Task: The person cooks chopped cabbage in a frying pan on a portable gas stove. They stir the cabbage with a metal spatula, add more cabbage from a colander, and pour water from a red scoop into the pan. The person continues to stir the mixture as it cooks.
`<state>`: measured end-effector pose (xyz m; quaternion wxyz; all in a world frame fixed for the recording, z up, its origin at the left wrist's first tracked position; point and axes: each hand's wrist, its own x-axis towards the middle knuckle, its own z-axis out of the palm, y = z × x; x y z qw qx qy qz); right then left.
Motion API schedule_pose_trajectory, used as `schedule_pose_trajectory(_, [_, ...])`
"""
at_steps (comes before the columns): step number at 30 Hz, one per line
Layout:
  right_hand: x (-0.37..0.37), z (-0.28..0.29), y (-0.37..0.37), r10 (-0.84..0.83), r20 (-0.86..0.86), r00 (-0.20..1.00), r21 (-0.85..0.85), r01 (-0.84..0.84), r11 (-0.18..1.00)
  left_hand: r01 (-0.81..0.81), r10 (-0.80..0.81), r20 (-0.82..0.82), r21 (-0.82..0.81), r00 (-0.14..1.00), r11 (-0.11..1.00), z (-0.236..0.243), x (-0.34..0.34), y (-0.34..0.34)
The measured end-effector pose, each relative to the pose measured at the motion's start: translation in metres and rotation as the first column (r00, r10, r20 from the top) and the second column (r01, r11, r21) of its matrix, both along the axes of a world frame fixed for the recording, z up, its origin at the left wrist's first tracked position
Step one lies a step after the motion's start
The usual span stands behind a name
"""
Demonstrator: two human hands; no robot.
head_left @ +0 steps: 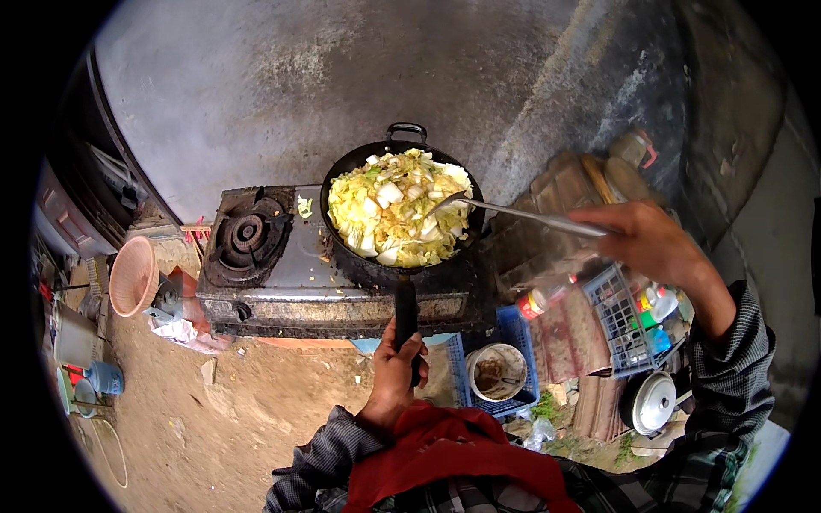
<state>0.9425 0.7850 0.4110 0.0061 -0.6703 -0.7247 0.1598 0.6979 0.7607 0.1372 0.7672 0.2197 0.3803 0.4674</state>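
Note:
A black wok (327, 182) heaped with chopped cabbage (393, 205) sits on the right side of a two-burner gas stove (321, 256). My left hand (395, 369) is wrapped round the wok's black handle (405, 308), which points toward me. In my right hand (654, 239) is a long metal spatula (530, 215), gripped near its end. Its head dips into the cabbage at the right side of the wok, so part of the blade is hidden.
The stove's left burner (250, 229) is bare, beside a wall (256, 94). A pink basket (134, 276) stands at the left. Right of the stove are a white bucket (497, 373) in a blue crate (462, 393), another crate (617, 321) with bottles, and a lidded pot (654, 402).

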Motion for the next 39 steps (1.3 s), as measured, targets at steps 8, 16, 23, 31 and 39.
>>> schedule_pose_trajectory(8, [0.046,-0.095,0.009,-0.087,-0.230,0.969,0.191,0.133,0.973,0.030,-0.029,-0.019,0.030,0.999,0.999,0.002,0.000,0.001])
schedule_pose_trajectory(16, [0.048,-0.230,0.003,-0.130,-0.573,0.809,0.160,0.266,0.950,0.037,-0.036,-0.043,0.006,0.998,0.999,0.000,0.001,0.003])
schedule_pose_trajectory(23, [0.011,-0.278,-0.011,-0.310,-0.825,0.473,-0.154,0.339,0.928,0.028,-0.028,-0.082,0.003,0.996,1.000,0.002,0.001,-0.001])
schedule_pose_trajectory(31, [0.037,-0.195,-0.015,-0.215,-0.595,0.774,0.075,0.319,0.945,0.011,-0.010,-0.070,0.011,0.998,1.000,-0.002,-0.002,0.001])
schedule_pose_trajectory(39, [0.057,-0.244,0.044,-0.221,-0.610,0.761,0.064,0.325,0.944,0.040,-0.035,-0.082,0.051,0.996,0.998,0.003,0.002,0.002])
